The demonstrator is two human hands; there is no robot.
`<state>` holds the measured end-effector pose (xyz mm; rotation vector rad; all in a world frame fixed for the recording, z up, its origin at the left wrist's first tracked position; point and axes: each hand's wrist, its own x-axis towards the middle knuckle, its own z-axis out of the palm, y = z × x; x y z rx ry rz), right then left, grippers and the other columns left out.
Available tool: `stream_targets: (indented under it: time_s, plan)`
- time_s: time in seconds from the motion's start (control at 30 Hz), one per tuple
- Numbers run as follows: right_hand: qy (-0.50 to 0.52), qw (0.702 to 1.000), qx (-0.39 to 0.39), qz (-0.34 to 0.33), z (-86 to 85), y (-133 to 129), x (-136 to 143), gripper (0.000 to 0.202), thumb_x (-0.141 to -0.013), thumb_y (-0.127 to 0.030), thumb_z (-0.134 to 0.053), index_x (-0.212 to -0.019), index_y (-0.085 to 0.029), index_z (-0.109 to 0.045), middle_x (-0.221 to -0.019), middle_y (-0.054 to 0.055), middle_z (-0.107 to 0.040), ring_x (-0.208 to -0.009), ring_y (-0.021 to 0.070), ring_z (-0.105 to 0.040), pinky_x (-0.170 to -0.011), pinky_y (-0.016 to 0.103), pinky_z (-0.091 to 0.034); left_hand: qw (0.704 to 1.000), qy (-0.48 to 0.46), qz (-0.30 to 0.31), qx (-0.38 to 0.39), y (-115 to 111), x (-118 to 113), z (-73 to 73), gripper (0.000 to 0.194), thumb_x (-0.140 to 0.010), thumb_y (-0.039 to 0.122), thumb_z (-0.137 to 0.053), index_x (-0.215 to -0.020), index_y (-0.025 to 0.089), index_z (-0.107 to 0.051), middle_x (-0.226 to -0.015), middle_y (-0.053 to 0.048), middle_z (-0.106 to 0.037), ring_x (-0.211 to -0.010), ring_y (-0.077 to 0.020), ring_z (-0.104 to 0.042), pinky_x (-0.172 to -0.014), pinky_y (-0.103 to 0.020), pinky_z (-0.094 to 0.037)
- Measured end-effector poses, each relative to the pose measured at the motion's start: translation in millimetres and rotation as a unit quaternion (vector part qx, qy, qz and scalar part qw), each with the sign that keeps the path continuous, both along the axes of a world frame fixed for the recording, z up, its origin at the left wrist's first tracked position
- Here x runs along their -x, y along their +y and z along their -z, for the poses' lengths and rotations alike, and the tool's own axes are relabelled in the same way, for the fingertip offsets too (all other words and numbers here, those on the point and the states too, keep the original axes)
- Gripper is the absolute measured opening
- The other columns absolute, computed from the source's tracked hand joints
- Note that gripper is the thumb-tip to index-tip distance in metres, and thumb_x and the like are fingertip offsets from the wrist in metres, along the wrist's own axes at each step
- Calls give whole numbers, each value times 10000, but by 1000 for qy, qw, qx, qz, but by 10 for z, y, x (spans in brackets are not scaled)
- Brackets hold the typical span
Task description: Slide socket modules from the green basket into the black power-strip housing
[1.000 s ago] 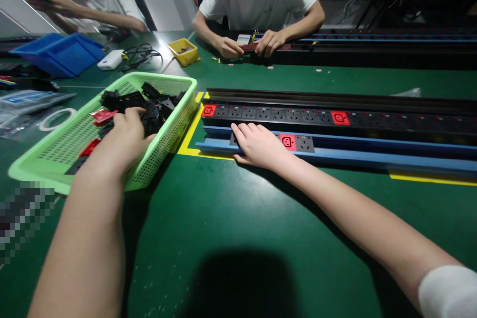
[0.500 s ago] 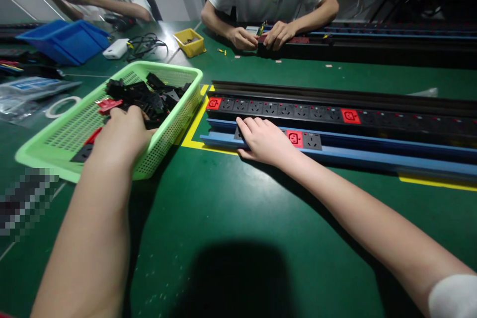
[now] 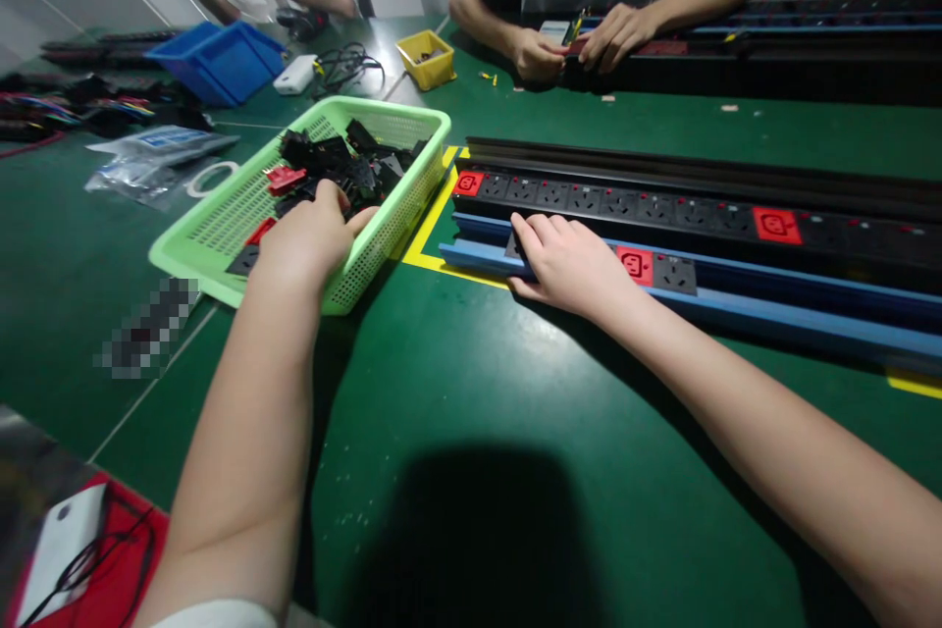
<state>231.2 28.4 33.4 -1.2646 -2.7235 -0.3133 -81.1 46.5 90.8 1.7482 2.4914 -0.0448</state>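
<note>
My left hand (image 3: pixel 309 231) reaches down into a light green plastic basket (image 3: pixel 210 285). Its thumb stands apart near the basket's right wall, while the other fingertips are hidden among black socket modules (image 3: pixel 345 162). Red pieces (image 3: pixel 286 180) lie there too. My right hand (image 3: pixel 570 260) is wrapped across a blue channel rail (image 3: pixel 475 260), thumb on the near side and fingers over the top. A black socket module (image 3: pixel 515 245) shows partly under those fingers. Right of the hand, a red socket (image 3: pixel 634 266) and a black socket (image 3: pixel 675 273) sit in the rail.
Behind the blue rail lies a long black socket strip (image 3: pixel 618 204) with red sockets. Across the green table, a co-worker's hands (image 3: pixel 610 34) handle parts near a yellow bin (image 3: pixel 427 59). A blue bin (image 3: pixel 221 64), tape roll (image 3: pixel 212 179) and plastic bags (image 3: pixel 158 157) are at left.
The whole view has shifted, so things appear farther right, and a red surface with a white device shows at lower left. My left hand stays in the basket; my right stays on the rail.
</note>
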Motion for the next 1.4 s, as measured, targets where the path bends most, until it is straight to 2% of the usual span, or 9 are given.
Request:
stream_targets:
  time_s: [0.2,0.37,0.5,0.6,0.73,0.83,1.07,1.23,1.4]
  plan:
    - [9,1000,-3,-9,21,13,-1,763,-945,-457,-553,-1502,45,-415,-1330,276,-617,-1112,356,-594,-877,412,-447,998,14,-53,10,-33,-91,-56,987,-914,696,-508,-1513,-65,-320,-1372,-408,-559,-1285,-535,-562,-1008,-670,-459]
    - [3,1000,-5,-5,14,7,-2,770,-946,-462,-553,-1509,43,-410,-1317,265,-623,-1092,352,-601,-876,409,-442,999,14,-24,-24,-50,-129,-54,1065,-902,666,-581,-1538,-110,-226,-1369,-435,-538,-1297,-549,-553,-1023,-671,-458]
    - [5,1000,4,-1,2,-5,5,764,-951,-458,-544,-1516,36,-402,-1279,254,-639,-1090,353,-598,-871,410,-436,992,35,-9,-120,-130,-284,-107,923,-879,559,-676,-1507,-23,-331,-1434,-352,-514,-1288,-526,-568,-1032,-654,-476]
    - [9,1000,3,1,-1,-12,5,752,-955,-450,-538,-1517,31,-402,-1283,246,-637,-1090,349,-599,-874,410,-435,970,37,31,-238,-182,-437,-97,941,-884,454,-696,-1556,-6,-225,-1549,-316,-395,-1368,-475,-519,-1099,-583,-465]
    - [-1,1000,-4,1,2,-13,2,754,-957,-457,-532,-1515,34,-404,-1291,247,-638,-1075,345,-603,-868,408,-441,932,-21,121,-340,-230,-696,76,905,-939,450,-632,-1598,94,-124,-1557,-246,-386,-1456,-347,-447,-1187,-473,-407]
    - [-1,1000,-2,-2,3,-12,1,760,-954,-454,-537,-1517,37,-397,-1319,257,-627,-1080,344,-598,-878,412,-444,917,-74,156,-360,-263,-878,295,918,-922,478,-646,-1611,189,-113,-1538,-208,-392,-1437,-334,-449,-1155,-475,-433]
    - [4,1000,8,1,-5,-20,0,748,-958,-436,-527,-1521,38,-392,-1317,261,-624,-1107,351,-594,-891,418,-442,920,-100,169,-339,-265,-952,656,668,-904,523,-615,-1464,230,-401,-1403,-155,-481,-1394,-315,-471,-1135,-473,-443]
    - [9,1000,12,4,-10,-25,9,749,-956,-428,-530,-1519,47,-391,-1329,260,-617,-1118,362,-588,-895,428,-445,915,-168,156,-331,-216,-957,784,646,-957,442,-538,-1518,237,-290,-1407,-145,-520,-1339,-253,-550,-1112,-416,-468]
    - [13,1000,17,1,-15,-24,5,746,-956,-424,-528,-1522,41,-389,-1331,257,-617,-1124,361,-585,-891,422,-444,906,-231,137,-326,-168,-945,898,757,-927,430,-587,-1559,225,-224,-1478,-179,-482,-1358,-263,-555,-1122,-417,-469]
